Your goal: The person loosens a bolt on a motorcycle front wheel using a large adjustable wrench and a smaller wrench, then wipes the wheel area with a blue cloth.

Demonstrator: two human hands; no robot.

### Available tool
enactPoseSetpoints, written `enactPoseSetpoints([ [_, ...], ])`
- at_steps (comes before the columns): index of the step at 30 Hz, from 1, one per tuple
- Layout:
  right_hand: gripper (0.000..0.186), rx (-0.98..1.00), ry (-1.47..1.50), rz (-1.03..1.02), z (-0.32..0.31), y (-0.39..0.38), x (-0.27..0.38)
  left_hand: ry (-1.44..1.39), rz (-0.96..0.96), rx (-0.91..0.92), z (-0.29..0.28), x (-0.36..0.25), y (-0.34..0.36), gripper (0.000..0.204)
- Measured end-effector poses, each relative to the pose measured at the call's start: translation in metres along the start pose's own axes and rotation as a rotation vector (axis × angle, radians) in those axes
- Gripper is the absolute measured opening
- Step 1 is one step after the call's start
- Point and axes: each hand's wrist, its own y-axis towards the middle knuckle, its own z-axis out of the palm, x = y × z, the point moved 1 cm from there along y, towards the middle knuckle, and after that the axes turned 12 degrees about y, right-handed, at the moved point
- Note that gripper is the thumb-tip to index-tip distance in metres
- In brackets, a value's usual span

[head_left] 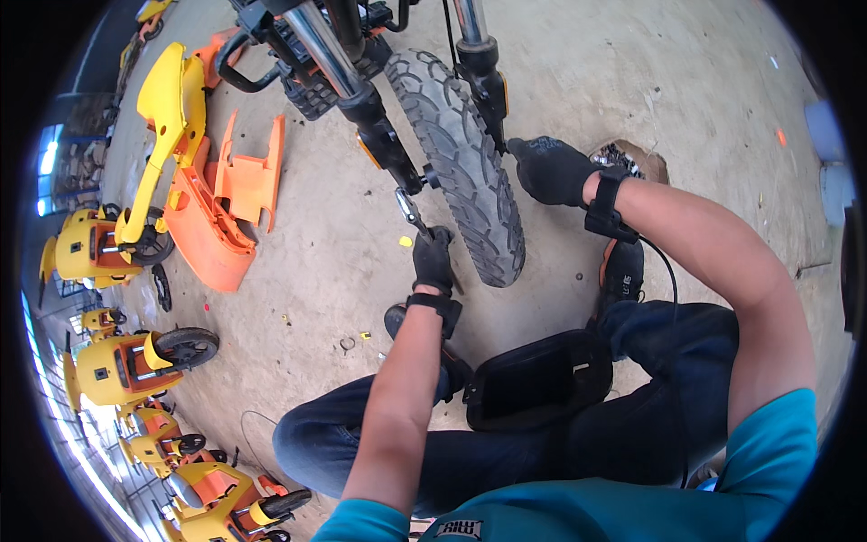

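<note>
The front wheel (456, 149) of a scooter stands before me, its knobbly tyre between two fork legs. My left hand (433, 262), in a black glove, is closed around a ratchet wrench (408, 208). The wrench's silver head is up by the foot of the left fork leg (388, 149), beside the axle end. On the wheel's other side my gloved right hand (553, 172) is curled, with its fingertips close to the foot of the right fork leg (489, 95). Whatever those fingers grip is hidden.
Orange and yellow body panels (212, 226) lie on the concrete at the left. Several yellow scooters (108, 370) line the left side. A heap of small metal parts (619, 160) sits beyond my right wrist. A black bag (533, 379) rests between my legs.
</note>
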Motion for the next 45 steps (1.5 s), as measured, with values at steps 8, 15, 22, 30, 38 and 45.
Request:
enactPoseSetpoints([
  [8,0.023,0.003,-0.04,0.033,0.004,-0.001,0.004,0.627,0.16,0.051,-0.033,-0.001,0.01,0.015],
  [15,0.029,0.028,-0.031,0.094,0.002,-0.007,0.004,1.169,0.014,-0.195,-0.09,-0.032,0.023,0.014],
  [22,0.029,0.029,-0.013,0.051,0.0,-0.003,-0.004,1.235,0.099,-0.126,-0.121,-0.047,0.031,0.014],
  [30,0.033,0.028,0.01,0.095,-0.001,-0.005,-0.001,1.535,0.504,-0.141,-0.162,-0.09,0.083,0.01],
  [38,0.033,0.028,0.032,0.074,-0.005,-0.001,-0.002,1.363,0.202,0.336,-0.157,-0.065,0.048,0.024],
  [45,0.031,-0.102,0.006,-0.069,0.009,-0.003,-0.016,1.383,0.46,-0.069,-0.176,-0.041,0.058,0.021],
])
